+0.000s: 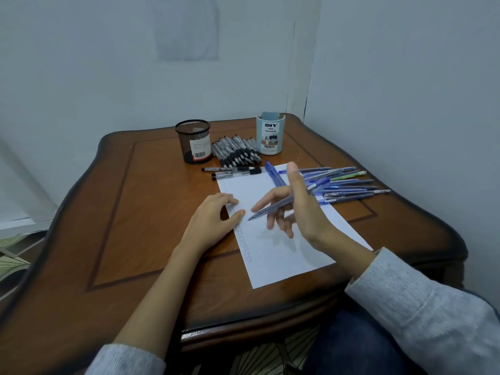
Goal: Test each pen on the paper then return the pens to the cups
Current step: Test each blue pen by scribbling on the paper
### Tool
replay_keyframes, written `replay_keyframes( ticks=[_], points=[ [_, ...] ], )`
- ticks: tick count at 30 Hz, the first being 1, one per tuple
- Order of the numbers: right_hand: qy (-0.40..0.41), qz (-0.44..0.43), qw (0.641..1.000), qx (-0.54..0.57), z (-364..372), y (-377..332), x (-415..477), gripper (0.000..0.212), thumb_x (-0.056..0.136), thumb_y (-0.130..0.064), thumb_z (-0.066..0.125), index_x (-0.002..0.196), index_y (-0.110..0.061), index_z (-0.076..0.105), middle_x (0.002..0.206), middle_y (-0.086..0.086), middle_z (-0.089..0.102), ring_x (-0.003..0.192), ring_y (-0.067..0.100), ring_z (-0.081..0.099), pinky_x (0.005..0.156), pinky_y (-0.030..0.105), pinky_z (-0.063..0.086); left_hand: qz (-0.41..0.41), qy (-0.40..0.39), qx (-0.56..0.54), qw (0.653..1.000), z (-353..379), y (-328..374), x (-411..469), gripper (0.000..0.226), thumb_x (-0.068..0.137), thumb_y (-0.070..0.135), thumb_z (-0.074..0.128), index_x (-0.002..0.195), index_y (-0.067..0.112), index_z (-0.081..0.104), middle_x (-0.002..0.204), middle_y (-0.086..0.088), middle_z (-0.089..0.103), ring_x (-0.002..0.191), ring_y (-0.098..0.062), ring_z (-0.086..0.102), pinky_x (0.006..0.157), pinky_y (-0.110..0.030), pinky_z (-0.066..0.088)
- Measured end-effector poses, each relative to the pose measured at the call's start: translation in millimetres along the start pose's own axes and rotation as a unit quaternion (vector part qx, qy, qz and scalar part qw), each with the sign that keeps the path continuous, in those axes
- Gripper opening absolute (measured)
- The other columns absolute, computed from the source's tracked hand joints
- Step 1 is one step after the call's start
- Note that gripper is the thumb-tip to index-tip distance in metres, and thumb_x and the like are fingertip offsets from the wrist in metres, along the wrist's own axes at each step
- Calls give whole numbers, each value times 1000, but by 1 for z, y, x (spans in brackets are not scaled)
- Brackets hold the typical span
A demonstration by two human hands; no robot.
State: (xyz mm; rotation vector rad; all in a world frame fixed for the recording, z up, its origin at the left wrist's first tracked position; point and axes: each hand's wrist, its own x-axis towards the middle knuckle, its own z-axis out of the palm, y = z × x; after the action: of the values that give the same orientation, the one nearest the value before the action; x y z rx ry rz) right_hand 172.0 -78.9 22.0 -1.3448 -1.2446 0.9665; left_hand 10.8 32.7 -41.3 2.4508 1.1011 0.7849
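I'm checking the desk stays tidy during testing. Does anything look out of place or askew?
Nothing is spilled or damaged. Black-grip pens lie heaped between the mesh cup and the organizer cup. Blue pens fan across the right edge of the paper, which sits skewed to the table edge. The right hand holds one blue pen.

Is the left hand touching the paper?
Touching. The head view shows the left hand with fingers and thumb resting on the left edge of the paper.

White paper (270,239) lies flat on the worktop (135,212). A black mesh cup (193,142) and a light blue cup (270,135) stand behind it, with black pens (238,152) heaped between them. By its right side lie blue pens (343,185). One blue pen (273,208) is held above it, tip down.
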Motion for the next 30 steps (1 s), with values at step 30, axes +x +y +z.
replay_keyframes(
  ticks=[30],
  points=[
    [81, -56, 989, -107, 39, 44, -18, 32, 84, 6, 56, 55, 2, 44, 53, 14, 42, 37, 10, 55, 40, 18, 44, 1, 8, 4, 1000, 1, 2, -2, 35, 91, 34, 58, 119, 12, 61, 127, 0, 58, 120, -13, 46, 93, -19, 31]
  ],
)
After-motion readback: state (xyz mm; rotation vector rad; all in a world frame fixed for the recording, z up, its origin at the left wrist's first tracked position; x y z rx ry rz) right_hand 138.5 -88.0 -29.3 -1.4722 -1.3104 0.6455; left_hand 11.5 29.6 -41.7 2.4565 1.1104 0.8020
